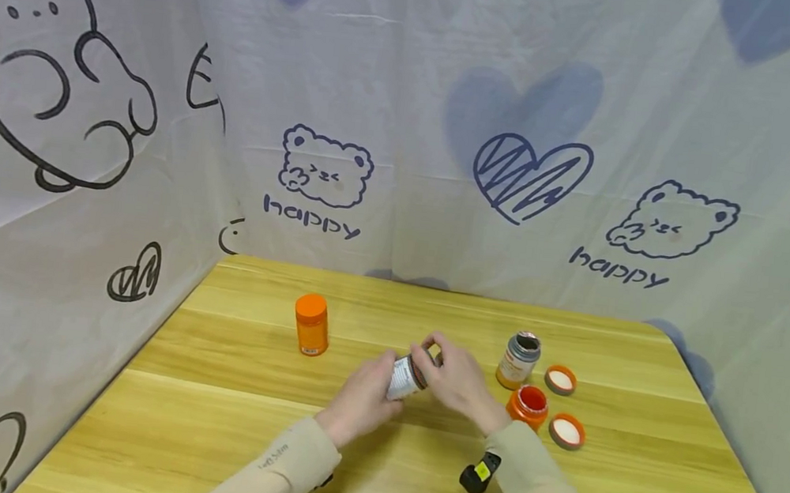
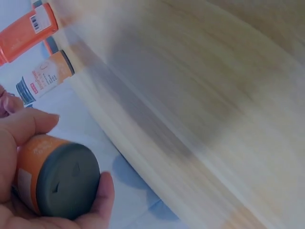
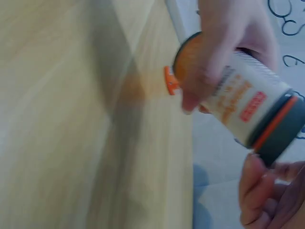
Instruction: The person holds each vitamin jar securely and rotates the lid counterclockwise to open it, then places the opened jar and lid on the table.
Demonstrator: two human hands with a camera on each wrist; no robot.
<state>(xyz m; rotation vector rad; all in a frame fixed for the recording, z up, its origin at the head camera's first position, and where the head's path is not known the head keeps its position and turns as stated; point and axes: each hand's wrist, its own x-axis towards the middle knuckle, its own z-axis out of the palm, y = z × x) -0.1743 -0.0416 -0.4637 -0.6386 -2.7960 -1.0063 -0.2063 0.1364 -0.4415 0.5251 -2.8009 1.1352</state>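
Note:
My left hand point(image 1: 362, 398) grips a white-and-orange bottle point(image 1: 402, 380) round its body, holding it tilted above the table. Its dark grey base point(image 2: 69, 181) faces the left wrist camera, between finger and thumb. At the other end, the right hand point(image 1: 457, 375) has its fingers curled at the dark grey lid, which shows an orange band point(image 3: 276, 122) in the right wrist view. The lid sits on the bottle. Right of the hands stand an uncapped grey, white and orange bottle point(image 1: 516, 363) and an uncapped orange bottle point(image 1: 527, 408), partly behind the right forearm.
Two orange-rimmed lids, a far lid point(image 1: 560, 380) and a near lid point(image 1: 567, 432), lie beside the uncapped bottles, white insides up. A capped orange bottle point(image 1: 312, 326) stands at the left of the wooden table point(image 1: 224, 389). Printed cloth point(image 1: 408, 105) hangs behind.

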